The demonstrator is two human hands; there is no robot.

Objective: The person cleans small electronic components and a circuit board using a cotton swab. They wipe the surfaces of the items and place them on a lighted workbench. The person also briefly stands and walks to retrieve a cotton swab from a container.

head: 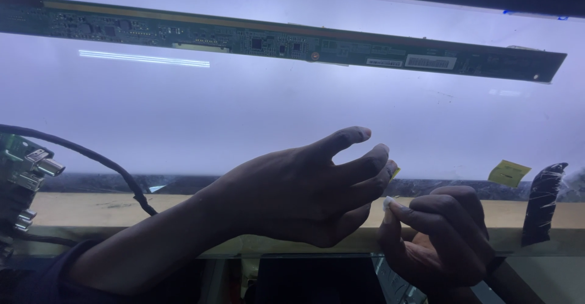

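My left hand [304,188] reaches in from the lower left, fingers spread and curled, held over the near edge of a large glowing white display panel [256,115]. A tiny yellow scrap [396,172] shows at its fingertips. My right hand [442,237] sits just below and to the right, fingers curled, pinching a small white piece [387,203] between thumb and forefinger. The two hands almost touch. A long dark green circuit strip [274,39] runs across the top of the panel.
A black cable [109,164] curves from a green board with metal connectors [27,170] at the left edge. A yellow sticky note [509,173] and a strip of black tape [542,203] sit at the right. A wooden ledge [91,209] runs below the panel.
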